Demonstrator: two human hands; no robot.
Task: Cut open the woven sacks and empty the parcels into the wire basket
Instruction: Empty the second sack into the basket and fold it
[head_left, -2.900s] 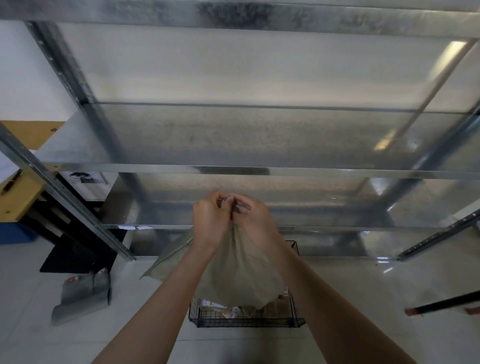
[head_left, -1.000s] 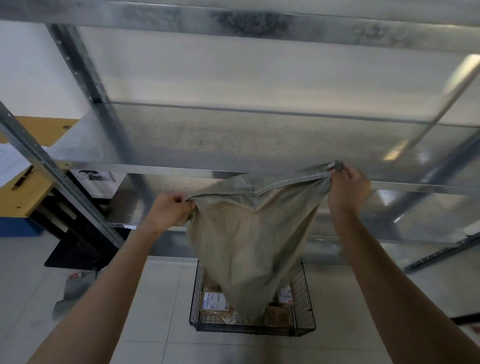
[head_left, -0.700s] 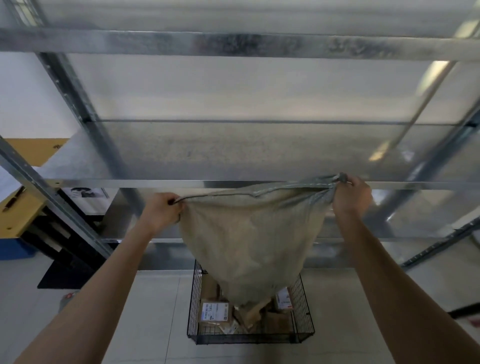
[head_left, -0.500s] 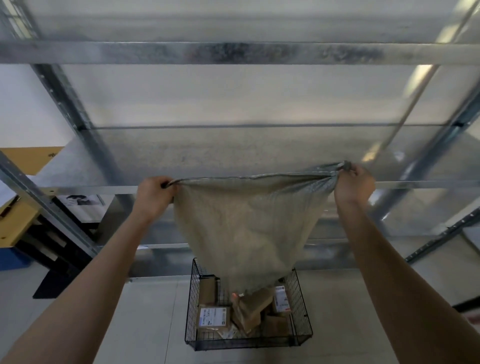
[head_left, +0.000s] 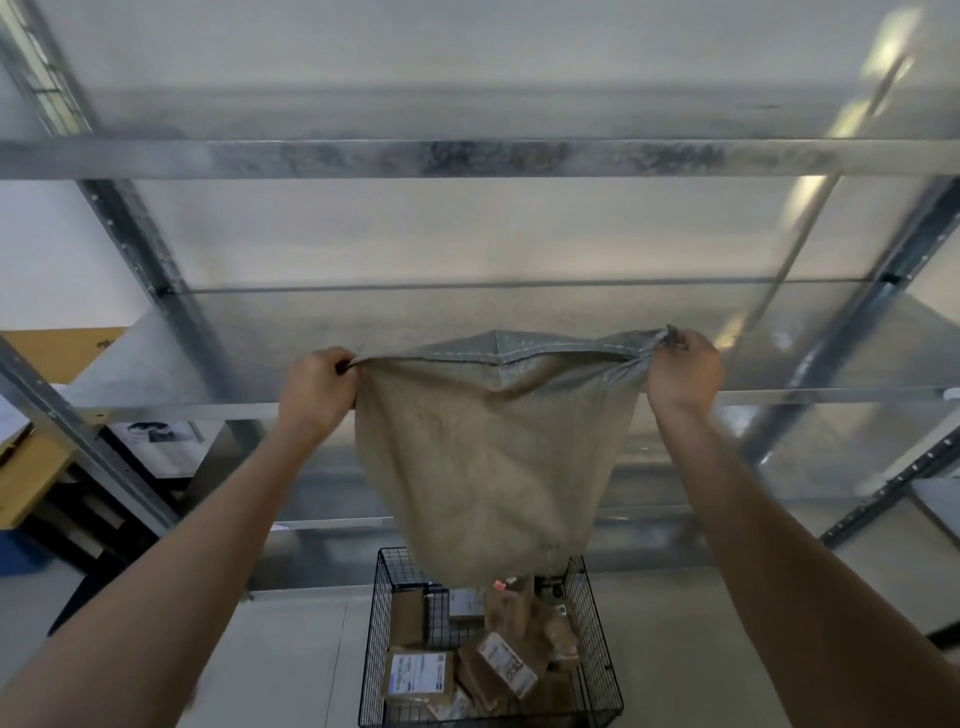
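Woven sack (head_left: 488, 457) is hanging mouth-down over the far part of the wire basket (head_left: 376, 623), with the left hand (head_left: 317, 395) and right hand (head_left: 683, 376) each clenching a sewn corner. Parcels (head_left: 415, 673) are piling inside. A swinging or off-centre mouth is likely risking boxes spilling onto the pale tiled floor (head_left: 291, 665). Galvanised steel shelving (head_left: 467, 158) is standing behind, with a yellow-topped bench (head_left: 31, 483) at the left.

The pale tiled floor (head_left: 291, 665) carries a black wire basket (head_left: 379, 639), which stands on it just in front of the galvanised metal rack (head_left: 467, 158). Brown parcels (head_left: 415, 673) with white labels lie piled inside the basket.
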